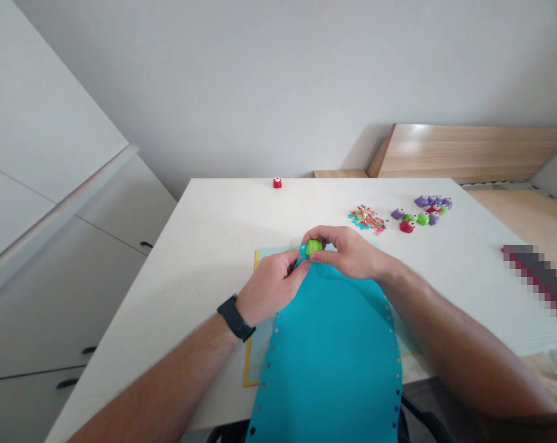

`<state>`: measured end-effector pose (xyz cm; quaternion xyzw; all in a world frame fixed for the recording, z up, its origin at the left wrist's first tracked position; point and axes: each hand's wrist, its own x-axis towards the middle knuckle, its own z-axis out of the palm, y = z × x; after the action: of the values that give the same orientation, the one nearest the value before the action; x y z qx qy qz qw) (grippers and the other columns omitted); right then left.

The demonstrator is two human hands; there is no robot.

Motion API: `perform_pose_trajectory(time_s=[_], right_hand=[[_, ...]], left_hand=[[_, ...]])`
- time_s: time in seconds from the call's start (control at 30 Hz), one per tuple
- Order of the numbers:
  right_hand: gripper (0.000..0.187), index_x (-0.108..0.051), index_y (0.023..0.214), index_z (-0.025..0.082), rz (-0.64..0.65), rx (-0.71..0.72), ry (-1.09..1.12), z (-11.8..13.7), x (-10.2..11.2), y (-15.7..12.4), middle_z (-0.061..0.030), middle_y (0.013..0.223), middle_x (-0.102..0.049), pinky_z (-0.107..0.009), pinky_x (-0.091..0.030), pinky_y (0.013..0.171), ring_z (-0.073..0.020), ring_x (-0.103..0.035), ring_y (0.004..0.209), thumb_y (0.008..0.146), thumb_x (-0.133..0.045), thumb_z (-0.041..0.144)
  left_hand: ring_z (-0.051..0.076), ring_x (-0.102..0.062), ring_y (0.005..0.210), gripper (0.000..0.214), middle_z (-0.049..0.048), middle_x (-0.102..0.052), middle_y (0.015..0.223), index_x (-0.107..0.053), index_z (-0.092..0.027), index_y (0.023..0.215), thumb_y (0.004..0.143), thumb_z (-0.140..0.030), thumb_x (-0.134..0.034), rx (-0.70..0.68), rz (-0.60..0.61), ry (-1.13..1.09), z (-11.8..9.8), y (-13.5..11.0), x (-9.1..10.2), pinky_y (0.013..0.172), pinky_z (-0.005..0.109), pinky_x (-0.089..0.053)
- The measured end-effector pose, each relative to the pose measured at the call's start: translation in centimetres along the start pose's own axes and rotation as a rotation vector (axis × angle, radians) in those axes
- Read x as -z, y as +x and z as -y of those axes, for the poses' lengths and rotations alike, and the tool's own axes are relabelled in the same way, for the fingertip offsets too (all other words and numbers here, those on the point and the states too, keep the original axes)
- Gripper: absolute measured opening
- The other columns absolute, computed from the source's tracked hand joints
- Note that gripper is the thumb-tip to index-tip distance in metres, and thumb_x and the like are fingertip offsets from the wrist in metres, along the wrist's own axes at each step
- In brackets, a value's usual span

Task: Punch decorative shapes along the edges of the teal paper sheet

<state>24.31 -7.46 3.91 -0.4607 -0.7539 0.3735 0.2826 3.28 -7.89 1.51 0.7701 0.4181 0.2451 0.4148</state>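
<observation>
A large blue sheet [334,344], paper or thin foam, hangs toward me over the table's near edge, with small star-shaped holes along both sides. My right hand [347,251] grips a small green craft punch [313,247] at the sheet's far left corner, fingers behind it and thumb in front. Close beside it, my left hand [273,284] pinches the sheet's edge between thumb and fingers. A dark watch [237,318] is on my left wrist. The punch's slot is hidden, so I cannot tell how far the corner sits inside it.
On the white table [181,271] lie a heap of coloured confetti [367,219] and a group of purple, green and red punches [423,218]. One red punch [277,183] stands at the far edge. A yellow-edged pale sheet [251,351] lies under the blue one.
</observation>
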Motion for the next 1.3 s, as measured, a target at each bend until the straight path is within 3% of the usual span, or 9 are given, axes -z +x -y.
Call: perform_pose_trajectory(time_s=[0.4,0.73,0.97,1.3], right_hand=[[0.026,-0.068,0.108,0.016,-0.056,0.016,-0.022,0.2,-0.5,0.0,-0.0031,0.098,-0.071,-0.031,-0.048,0.087,-0.0169,-0.061,0.091,0.083,-0.064,0.017],[0.025,-0.069,0.107,0.019,-0.045,-0.01,0.0,1.1,-1.0,-0.1,-0.0012,0.097,-0.072,-0.029,-0.048,0.084,-0.0157,-0.063,0.089,0.083,-0.064,0.016],[0.028,-0.069,0.11,0.019,-0.015,0.019,-0.023,1.4,-1.4,-0.3,-0.0009,0.101,-0.073,-0.029,-0.049,0.085,-0.0156,-0.065,0.091,0.083,-0.061,0.014],[0.032,-0.069,0.11,0.019,-0.005,0.029,-0.07,0.8,-1.5,-0.1,-0.0008,0.102,-0.073,-0.029,-0.048,0.086,-0.0158,-0.064,0.092,0.081,-0.059,0.01]], left_hand=[[0.014,-0.049,0.063,0.038,-0.0012,-0.06,0.071,-0.066,-0.018,0.089,0.1,-0.049,-0.045,0.011,0.033,-0.012,0.3,0.2,0.0,0.056,0.026,-0.031],[0.019,-0.063,0.08,0.053,0.0022,-0.072,0.092,-0.068,-0.02,0.109,0.08,-0.064,-0.07,0.04,-0.007,-0.086,-0.5,0.2,0.4,0.065,0.027,-0.043],[0.017,-0.06,0.072,0.053,0.0004,-0.071,0.081,-0.07,-0.018,0.1,0.083,-0.068,-0.065,0.013,-0.058,0.039,-0.4,0.2,0.6,0.061,0.027,-0.037],[0.015,-0.054,0.067,0.053,-0.0007,-0.066,0.072,-0.07,-0.016,0.087,0.086,-0.068,-0.06,0.0,-0.023,0.08,0.4,0.4,0.5,0.058,0.026,-0.033]])
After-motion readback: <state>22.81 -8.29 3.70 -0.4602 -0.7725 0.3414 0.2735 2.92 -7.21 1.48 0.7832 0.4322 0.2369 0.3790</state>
